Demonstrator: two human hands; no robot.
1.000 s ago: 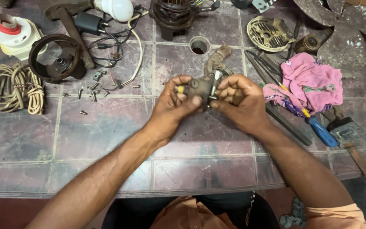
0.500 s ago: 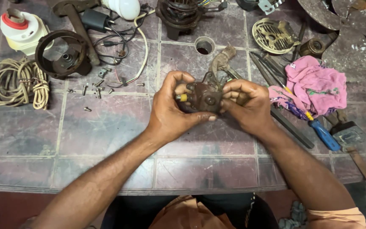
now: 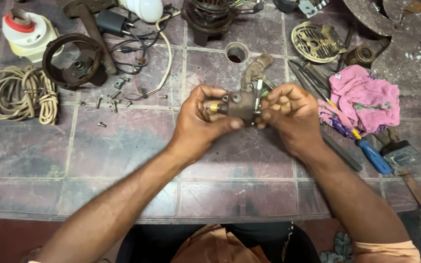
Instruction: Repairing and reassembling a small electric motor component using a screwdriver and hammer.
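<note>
1. Hands meet over the tiled counter (image 3: 123,146): left hand (image 3: 198,119) and right hand (image 3: 288,117) both clamp the small brown metal motor part (image 3: 239,104), just left of the pink cloth (image 3: 366,97).
2. Best to keep the part steady, fingertips clear of its brass-tipped shaft (image 3: 214,107).
3. Loose screws (image 3: 108,103) lie left of the part.

A repair workshop, by the look of it. Worn purple tiled floor (image 3: 123,146) strewn with dismantled machine parts: rusty round housing (image 3: 74,61), motor winding (image 3: 210,14), metal grille (image 3: 315,41), corroded fan blades (image 3: 395,29). Loose screws (image 3: 108,102), coiled cord (image 3: 13,92), blue-handled screwdriver (image 3: 371,153), pliers (image 3: 308,75) and a pink rag (image 3: 366,97) scattered about.
</note>
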